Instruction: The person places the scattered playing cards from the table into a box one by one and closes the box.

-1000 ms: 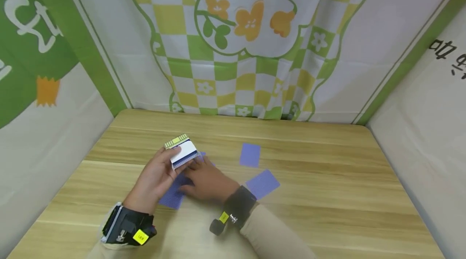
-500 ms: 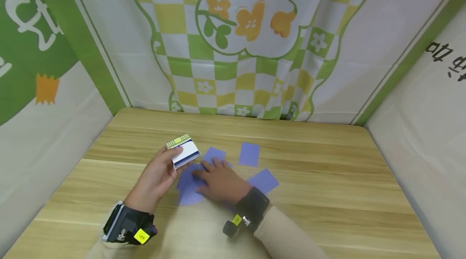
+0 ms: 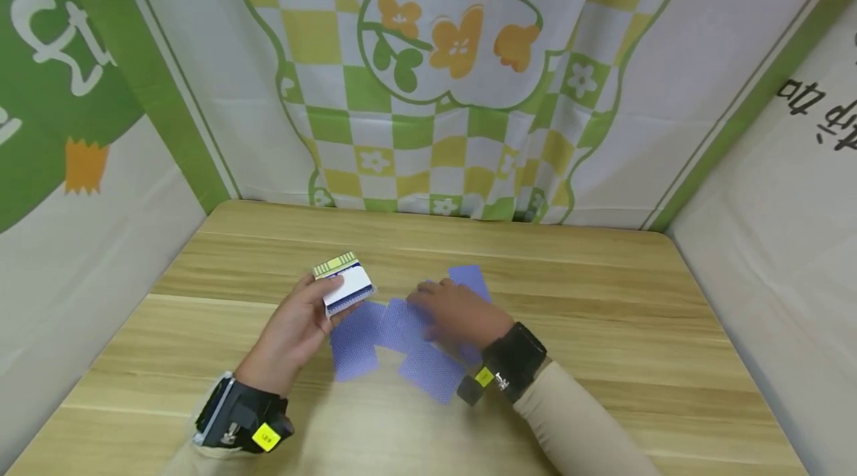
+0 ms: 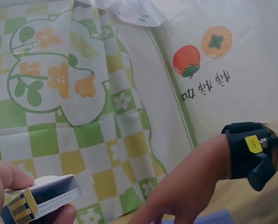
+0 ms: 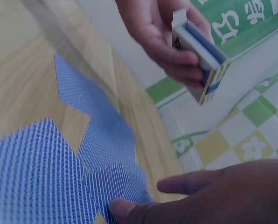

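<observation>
My left hand (image 3: 294, 327) grips a small playing-card box (image 3: 351, 291) above the table, thumb across its white face. The box's end flap is open, and a stack of card edges (image 4: 59, 201) shows inside. Blue-patterned playing cards (image 3: 355, 346) lie back up on the wood, several of them overlapping. My right hand (image 3: 469, 314) is over the right part of this spread, fingers loosely extended and slightly blurred. In the right wrist view its thumb (image 5: 122, 207) meets the blue cards (image 5: 106, 135); the other fingertips are partly out of view.
The wooden table (image 3: 602, 312) runs back to a checkered, flower-printed curtain (image 3: 435, 141). Fabric walls stand at the left and right. One card (image 3: 472, 279) pokes out beyond my right hand, and another card (image 3: 435, 373) lies nearer the front.
My right hand has swept rightward from beside the left hand, and the blue cards are now spread out in that direction. The left hand keeps the box almost in place.
</observation>
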Motion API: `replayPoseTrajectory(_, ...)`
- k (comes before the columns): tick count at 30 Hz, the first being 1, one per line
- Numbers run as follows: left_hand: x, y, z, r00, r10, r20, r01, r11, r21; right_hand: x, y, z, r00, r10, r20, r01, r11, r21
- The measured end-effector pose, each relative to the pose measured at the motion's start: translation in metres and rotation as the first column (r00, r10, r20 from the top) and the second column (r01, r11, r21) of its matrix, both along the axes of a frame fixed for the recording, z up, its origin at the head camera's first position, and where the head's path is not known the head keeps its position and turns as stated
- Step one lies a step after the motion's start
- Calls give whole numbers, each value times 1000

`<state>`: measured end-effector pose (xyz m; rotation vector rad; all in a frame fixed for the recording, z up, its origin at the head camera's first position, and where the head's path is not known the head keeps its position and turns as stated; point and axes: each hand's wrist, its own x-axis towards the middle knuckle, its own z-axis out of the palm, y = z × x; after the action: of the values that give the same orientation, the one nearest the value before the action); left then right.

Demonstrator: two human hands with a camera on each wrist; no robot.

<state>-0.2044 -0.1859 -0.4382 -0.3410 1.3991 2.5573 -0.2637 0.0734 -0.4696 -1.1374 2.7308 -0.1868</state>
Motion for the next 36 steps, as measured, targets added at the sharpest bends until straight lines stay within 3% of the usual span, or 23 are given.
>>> replayPoseTrajectory(8, 0, 3, -1, 1000, -8, -2, 8, 1000, -18, -18, 4, 4, 994, 108, 16, -109, 992, 65)
replayPoseTrajectory(20, 1, 2, 1, 1000, -24, -6, 24, 999, -48, -20, 1, 13, 998, 25, 60, -33, 990, 137)
replayPoseTrajectory(30, 3, 2, 2, 1000, -26, -6, 25, 999, -42, -18, 0, 13, 992, -46, 114, 30, 989, 144)
replayPoseTrajectory(36, 4, 2, 2, 1000, -22, -7, 22, 999, -45, -17, 2, 13, 986, -72, 151, 59, 994, 94)
